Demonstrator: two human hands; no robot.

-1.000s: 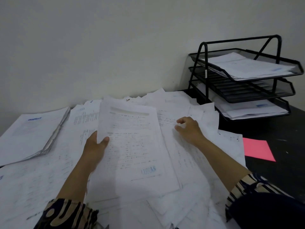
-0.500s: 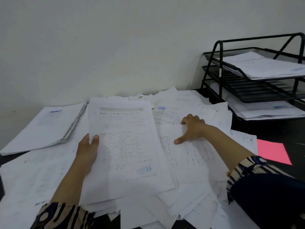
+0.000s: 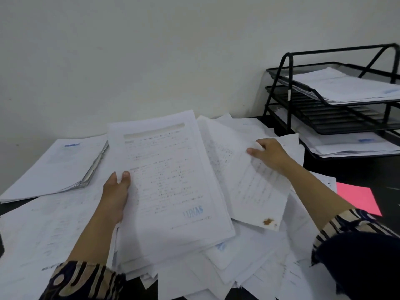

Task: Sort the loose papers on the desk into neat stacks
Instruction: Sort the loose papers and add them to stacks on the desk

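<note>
Stained sheet (image 3: pixel 255 180) now lifted, right hand (image 3: pixel 270 155)

Dim, flat indoor light; soft shadows under the hands (print blurred), wide-angle bending at the edges

The left hand (image 3: pixel 115 192) is held up in front, thumb on top and pointing away, the fingers tucked out of sight below what is pinched. The left arm is stretched forward from a patterned sleeve (image 3: pixel 84 280). The right hand (image 3: pixel 270 154) is reached further out, fingers curled, perhaps pinching with the thumb. The right arm is bent in from a striped cuff (image 3: pixel 350 221).
</note>
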